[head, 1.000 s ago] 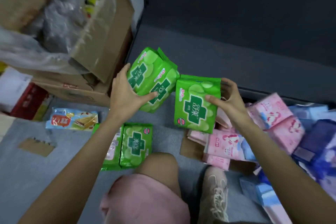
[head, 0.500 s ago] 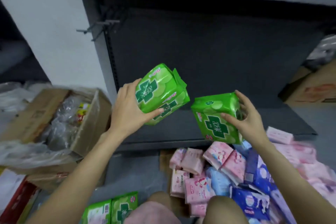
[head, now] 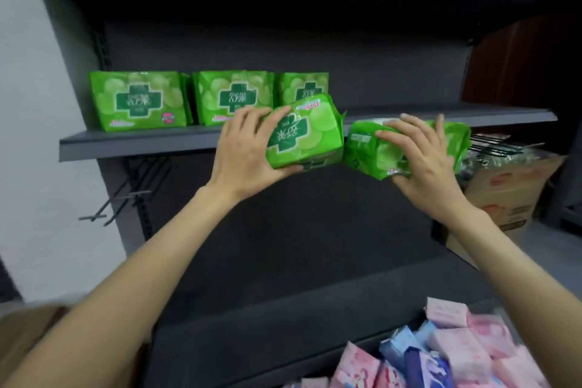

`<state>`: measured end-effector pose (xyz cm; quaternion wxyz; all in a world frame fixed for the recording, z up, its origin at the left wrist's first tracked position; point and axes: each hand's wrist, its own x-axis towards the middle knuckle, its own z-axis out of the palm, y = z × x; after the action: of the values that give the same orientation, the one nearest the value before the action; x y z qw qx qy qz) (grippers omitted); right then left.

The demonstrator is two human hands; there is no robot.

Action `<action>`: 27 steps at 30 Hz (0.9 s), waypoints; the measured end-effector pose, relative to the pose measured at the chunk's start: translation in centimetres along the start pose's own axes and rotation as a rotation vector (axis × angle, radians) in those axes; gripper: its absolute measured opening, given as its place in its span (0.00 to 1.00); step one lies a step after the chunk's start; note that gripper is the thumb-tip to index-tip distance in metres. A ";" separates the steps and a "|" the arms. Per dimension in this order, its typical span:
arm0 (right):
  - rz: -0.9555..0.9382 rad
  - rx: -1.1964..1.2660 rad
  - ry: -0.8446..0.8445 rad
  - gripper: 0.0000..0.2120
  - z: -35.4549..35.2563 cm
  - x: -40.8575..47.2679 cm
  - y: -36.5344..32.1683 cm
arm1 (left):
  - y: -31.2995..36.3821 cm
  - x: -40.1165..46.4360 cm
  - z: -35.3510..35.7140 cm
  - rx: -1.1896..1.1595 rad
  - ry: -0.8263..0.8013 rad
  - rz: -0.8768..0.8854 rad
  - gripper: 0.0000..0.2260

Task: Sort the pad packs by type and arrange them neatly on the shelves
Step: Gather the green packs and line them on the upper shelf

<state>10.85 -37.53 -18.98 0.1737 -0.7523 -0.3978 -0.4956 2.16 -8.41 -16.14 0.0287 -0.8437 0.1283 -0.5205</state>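
The left hand grasps a green pad pack just in front of the middle shelf, fingers curled over its top edge and thumb under its bottom. The right hand grasps a second green pack at the shelf's front edge, fingers spread across its face. On the shelf stands a row of green packs upright. Below the shelf, pink and blue packs lie heaped.
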 end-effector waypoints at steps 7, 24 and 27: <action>0.107 0.059 -0.021 0.37 -0.5 8.5 5.8 | -1.3 11.8 2.6 0.017 0.083 0.043 0.41; 0.377 -0.136 -0.322 0.38 12.7 15.6 19.3 | -3.6 18.5 14.8 0.269 -0.293 0.045 0.29; 0.392 -0.059 -0.473 0.40 15.3 18.0 20.0 | -4.3 17.7 15.6 0.298 -0.217 0.076 0.32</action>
<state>38.98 -32.27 -7.29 0.1468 -0.9139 -0.2599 -0.2752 24.33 -9.98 -7.05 0.1867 -0.8759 0.0776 -0.4381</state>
